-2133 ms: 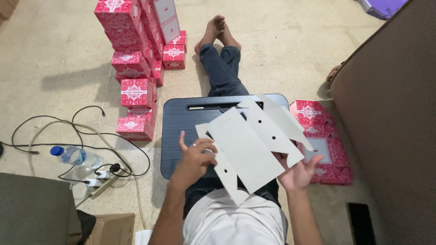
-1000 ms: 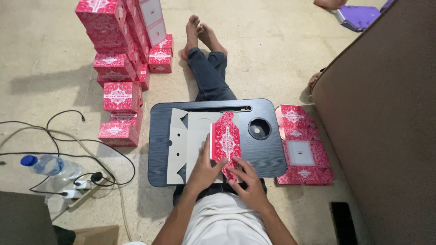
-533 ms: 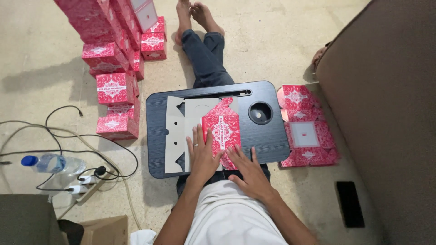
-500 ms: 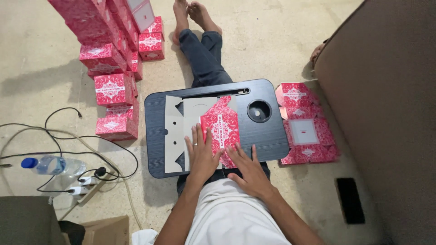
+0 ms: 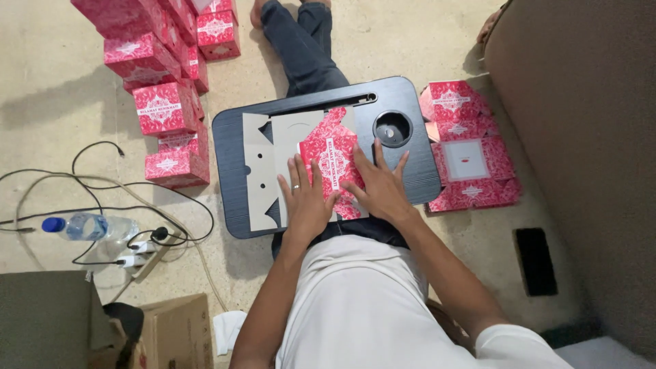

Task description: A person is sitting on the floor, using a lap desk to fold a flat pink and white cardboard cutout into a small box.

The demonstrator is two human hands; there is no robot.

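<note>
Cardboard box blank (image 5: 301, 164) is lying flat on the lap tray (image 5: 232, 137), its folded red panel running away from you. You are pressing both the left hand (image 5: 305, 199) and right hand (image 5: 380, 186) on it, fingers spread, one either side of the fold.

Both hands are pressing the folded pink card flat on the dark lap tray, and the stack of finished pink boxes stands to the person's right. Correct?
Not quite. The head view shows the boxes stacked on the person's left, not right. The rest holds: the left hand and right hand press the pink card flat on the dark lap tray.
</note>
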